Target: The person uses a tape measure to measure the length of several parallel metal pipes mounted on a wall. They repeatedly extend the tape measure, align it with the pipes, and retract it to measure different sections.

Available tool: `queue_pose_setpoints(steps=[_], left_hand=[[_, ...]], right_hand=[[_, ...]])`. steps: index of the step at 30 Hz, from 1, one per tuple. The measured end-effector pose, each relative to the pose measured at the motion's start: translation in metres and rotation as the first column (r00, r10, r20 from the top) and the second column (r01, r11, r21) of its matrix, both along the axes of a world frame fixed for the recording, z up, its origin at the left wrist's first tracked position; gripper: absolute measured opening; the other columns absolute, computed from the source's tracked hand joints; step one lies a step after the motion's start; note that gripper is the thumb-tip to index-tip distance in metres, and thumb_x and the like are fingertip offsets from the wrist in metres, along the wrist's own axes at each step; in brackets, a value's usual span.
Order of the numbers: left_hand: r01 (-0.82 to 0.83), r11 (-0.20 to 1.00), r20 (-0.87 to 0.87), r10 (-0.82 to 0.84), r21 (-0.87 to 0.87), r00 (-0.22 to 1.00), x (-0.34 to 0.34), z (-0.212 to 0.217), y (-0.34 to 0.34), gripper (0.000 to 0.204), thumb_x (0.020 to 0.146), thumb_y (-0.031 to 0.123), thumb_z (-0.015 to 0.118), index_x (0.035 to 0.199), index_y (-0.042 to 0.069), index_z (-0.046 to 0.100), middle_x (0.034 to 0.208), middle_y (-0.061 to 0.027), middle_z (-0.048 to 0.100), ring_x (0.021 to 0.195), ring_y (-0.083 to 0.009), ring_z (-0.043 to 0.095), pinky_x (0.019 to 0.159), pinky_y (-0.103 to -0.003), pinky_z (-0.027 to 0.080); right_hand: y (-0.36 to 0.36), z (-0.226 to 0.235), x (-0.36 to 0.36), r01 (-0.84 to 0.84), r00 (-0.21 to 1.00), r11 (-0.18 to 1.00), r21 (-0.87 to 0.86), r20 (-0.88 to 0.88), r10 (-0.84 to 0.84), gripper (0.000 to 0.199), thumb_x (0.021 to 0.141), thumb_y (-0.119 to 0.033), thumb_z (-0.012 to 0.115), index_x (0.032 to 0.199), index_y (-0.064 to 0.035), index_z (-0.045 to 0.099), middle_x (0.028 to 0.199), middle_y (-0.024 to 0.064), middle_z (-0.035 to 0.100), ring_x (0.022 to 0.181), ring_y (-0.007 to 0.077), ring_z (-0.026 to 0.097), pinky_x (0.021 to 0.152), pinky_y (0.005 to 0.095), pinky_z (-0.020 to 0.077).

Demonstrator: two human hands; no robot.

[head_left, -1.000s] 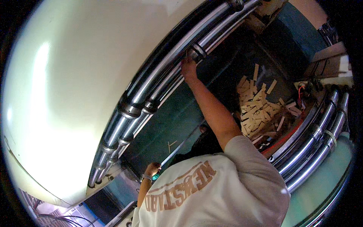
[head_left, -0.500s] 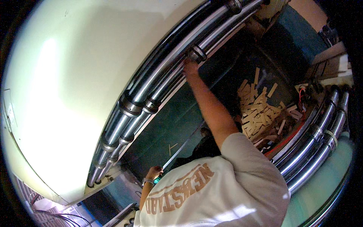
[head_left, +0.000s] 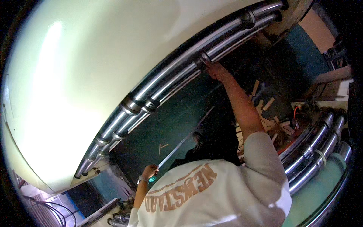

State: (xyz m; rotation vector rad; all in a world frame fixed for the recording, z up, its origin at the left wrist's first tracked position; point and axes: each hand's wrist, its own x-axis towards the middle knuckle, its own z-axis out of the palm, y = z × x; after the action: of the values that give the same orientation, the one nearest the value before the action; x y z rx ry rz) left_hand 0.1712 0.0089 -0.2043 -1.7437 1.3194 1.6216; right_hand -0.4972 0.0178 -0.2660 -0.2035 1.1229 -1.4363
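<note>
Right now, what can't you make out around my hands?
All in the head view:
- Tape measure case: largely covered by your left hand.
- Tape blade: its markings are too small to read.
- Right hand: too dim and blurred to tell gripping from touching at the pipe collar.
- Wood strips: partly hidden behind your right forearm.

Right arm point(head_left: 244, 108) extended far forward, angled inward to left. Right hand point(head_left: 215, 71) well ahead of left; fingers point(head_left: 209, 67) directed forward, partly lost in shadow, grip unclear. Left forearm point(head_left: 141, 195) held low, pointing forward, slightly right. Left wrist point(head_left: 144, 179) roughly in line; left hand point(head_left: 152, 170) curled, grasping. Hands well apart.
</note>
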Motion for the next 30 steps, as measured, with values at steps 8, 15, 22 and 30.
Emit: queue_pose_setpoints(steps=[8, 15, 22, 30], left_hand=[[0.334, 0.94, -0.128, -0.34, -0.063, 0.932, -0.036, -0.036, -0.027, 0.021, 0.081, 0.018, 0.051, 0.073, 0.0, 0.057, 0.066, -0.0071, 0.059, 0.056, -0.0149, 0.055, 0.052, -0.028, 0.044], [-0.029, 0.994, -0.211, 0.051, 0.106, 0.976, -0.057, -0.005, -0.036, 0.017, 0.08, 0.015, 0.053, 0.08, -0.001, 0.06, 0.069, -0.0063, 0.06, 0.055, -0.0136, 0.052, 0.052, -0.028, 0.042], [0.652, 0.744, 0.087, -0.647, -0.149, 0.758, -0.083, 0.034, -0.061, 0.017, 0.081, 0.015, 0.048, 0.078, 0.0, 0.057, 0.072, -0.0092, 0.059, 0.059, -0.0163, 0.055, 0.056, -0.03, 0.043], [0.517, 0.854, 0.049, -0.515, -0.061, 0.856, -0.067, 0.016, -0.081, 0.019, 0.081, 0.018, 0.054, 0.082, 0.0, 0.059, 0.074, -0.0074, 0.06, 0.06, -0.0167, 0.054, 0.055, -0.029, 0.042]], right_hand=[[0.111, -0.154, -0.002, 0.22, 0.781, 0.973, -0.076, -0.584, -0.222, 0.021, 0.084, -0.027, 0.051, 0.08, -0.0069, 0.053, 0.064, 0.0004, 0.047, 0.054, 0.0111, 0.042, 0.048, 0.0244, 0.0343], [0.058, -0.055, 0.074, 0.545, 0.785, 0.838, -0.022, -0.338, -0.519, 0.041, 0.071, -0.038, 0.066, 0.09, -0.0043, 0.052, 0.064, 0.0006, 0.045, 0.051, 0.0115, 0.039, 0.046, 0.0256, 0.0321], [-0.049, -0.012, 0.057, 0.775, 0.585, 0.54, 0.327, -0.048, -0.81, 0.068, 0.059, -0.032, 0.077, 0.104, 0.0103, 0.048, 0.097, 0.0133, 0.054, 0.086, 0.0264, 0.051, 0.075, 0.0348, 0.041], [-0.04, -0.05, 0.054, 0.864, 0.498, 0.487, 0.128, -0.085, -0.863, 0.044, 0.068, -0.027, 0.069, 0.096, 0.0028, 0.052, 0.08, 0.0092, 0.056, 0.064, 0.0235, 0.052, 0.058, 0.0369, 0.0411]])
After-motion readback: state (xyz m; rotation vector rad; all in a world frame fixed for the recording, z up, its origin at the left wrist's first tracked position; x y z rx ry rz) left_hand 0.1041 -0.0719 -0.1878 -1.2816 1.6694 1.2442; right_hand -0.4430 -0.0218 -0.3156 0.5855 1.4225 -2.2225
